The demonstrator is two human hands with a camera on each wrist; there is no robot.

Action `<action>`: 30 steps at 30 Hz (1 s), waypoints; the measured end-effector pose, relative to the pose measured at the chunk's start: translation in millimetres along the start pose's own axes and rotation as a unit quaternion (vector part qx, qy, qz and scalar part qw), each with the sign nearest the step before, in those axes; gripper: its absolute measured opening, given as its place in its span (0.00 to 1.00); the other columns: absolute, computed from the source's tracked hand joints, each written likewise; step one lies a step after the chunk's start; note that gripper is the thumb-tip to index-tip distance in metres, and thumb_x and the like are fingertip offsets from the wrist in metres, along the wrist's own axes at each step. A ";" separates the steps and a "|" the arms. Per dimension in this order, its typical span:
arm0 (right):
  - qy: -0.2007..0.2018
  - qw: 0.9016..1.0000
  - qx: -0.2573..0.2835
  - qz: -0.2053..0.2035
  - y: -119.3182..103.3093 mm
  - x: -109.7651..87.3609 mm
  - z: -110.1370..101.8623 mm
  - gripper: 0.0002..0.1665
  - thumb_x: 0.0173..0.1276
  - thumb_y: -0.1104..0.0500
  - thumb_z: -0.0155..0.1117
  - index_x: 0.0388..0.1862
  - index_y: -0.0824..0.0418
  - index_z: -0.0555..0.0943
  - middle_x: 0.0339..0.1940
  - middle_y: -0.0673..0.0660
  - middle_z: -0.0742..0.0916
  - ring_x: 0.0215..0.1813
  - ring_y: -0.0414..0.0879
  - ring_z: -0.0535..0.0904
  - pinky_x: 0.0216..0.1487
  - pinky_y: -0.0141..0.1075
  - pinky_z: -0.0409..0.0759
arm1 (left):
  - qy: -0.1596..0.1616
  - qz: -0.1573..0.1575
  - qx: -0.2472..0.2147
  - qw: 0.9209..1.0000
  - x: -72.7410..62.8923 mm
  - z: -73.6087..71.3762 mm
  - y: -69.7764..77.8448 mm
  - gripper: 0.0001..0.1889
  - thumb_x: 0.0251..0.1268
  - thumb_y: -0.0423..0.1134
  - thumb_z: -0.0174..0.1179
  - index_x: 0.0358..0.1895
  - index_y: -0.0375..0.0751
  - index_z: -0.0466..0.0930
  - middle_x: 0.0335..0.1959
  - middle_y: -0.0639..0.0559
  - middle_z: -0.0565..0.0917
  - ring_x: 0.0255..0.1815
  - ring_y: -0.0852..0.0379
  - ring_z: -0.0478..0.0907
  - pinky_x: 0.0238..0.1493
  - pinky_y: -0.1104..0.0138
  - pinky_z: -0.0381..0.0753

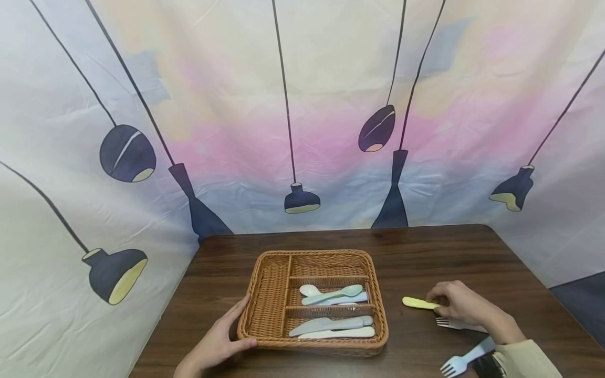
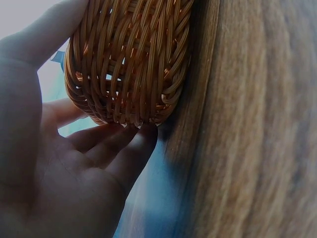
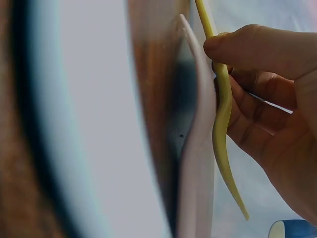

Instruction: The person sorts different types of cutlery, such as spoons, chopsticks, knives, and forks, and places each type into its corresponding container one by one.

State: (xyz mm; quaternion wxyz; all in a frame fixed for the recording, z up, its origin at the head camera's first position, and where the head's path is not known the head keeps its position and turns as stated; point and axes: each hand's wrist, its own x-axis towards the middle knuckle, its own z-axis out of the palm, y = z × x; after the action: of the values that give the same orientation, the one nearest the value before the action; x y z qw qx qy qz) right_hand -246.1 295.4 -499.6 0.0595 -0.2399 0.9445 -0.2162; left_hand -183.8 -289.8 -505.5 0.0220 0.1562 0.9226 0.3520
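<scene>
A brown wicker basket (image 1: 264, 344) with divided compartments sits on the table. My left hand (image 1: 215, 338) grips its front left corner, thumb on the near rim and fingers along the left side; in the left wrist view the fingertips touch the woven wall (image 2: 129, 64). Right of the basket, my right hand (image 1: 460, 304) pinches a yellow piece of cutlery (image 1: 418, 303) between thumb and fingers. Its curved end (image 3: 225, 153) shows edge-on in the right wrist view, so I cannot tell fork from spoon. A pale pinkish fork (image 1: 456, 324) lies just below that hand.
A light blue fork (image 1: 465, 359) rests near the right wrist. Spoons (image 1: 333, 295) lie in the basket's middle right compartment, and knives (image 1: 335, 326) in the front right one. A wooden tabletop (image 1: 425, 257) surrounds the basket, with a printed cloth (image 1: 331, 131) behind it.
</scene>
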 end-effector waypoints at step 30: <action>0.104 0.985 -0.022 -0.137 -40.8 45.3 -35.1 0.13 0.56 0.66 0.72 0.40 0.53 0.87 0.37 0.43 0.85 0.35 0.32 0.77 0.32 0.31 0.78 | -0.003 -0.005 0.002 1.000 0.1 -0.5 0.8 0.51 0.53 0.55 0.71 0.78 0.48 0.52 0.75 0.36 0.59 0.73 0.39 0.59 0.63 0.41 0.66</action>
State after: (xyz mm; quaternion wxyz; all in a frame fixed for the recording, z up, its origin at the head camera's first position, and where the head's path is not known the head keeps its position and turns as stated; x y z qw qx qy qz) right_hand -276.0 254.8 -450.5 -0.0742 -0.3445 0.9084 -0.2250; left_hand -183.7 -289.5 -504.6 0.0263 0.1527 0.9241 0.3494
